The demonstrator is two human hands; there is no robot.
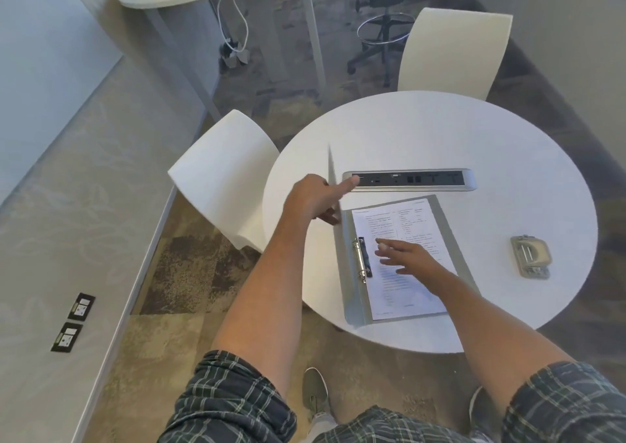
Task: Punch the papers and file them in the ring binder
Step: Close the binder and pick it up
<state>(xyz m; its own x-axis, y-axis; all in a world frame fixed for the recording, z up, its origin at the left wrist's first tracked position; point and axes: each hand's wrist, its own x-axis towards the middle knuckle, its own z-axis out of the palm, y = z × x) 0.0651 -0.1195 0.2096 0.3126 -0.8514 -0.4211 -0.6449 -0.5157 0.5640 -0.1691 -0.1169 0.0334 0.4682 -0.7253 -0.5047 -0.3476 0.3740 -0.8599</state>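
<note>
One grey binder (450, 239) lay open on the round tabletop (440, 130), near the person's edge, its front cover (332, 178) standing nearly upright on the left. The left hand (315, 198) gripped that cover, thumb stretched over its right face and fingers curled behind it. The papers (389, 219) sat as one stack on the two metal rings (359, 256). The right hand (406, 256) hung over the stack with fingers spread and relaxed, holding nothing. One punch (530, 256) lay to the right, well apart from the binder. One power strip (410, 180) ran just beyond the binder. Two white chairs (223, 178) stood at the far and left sides.
</note>
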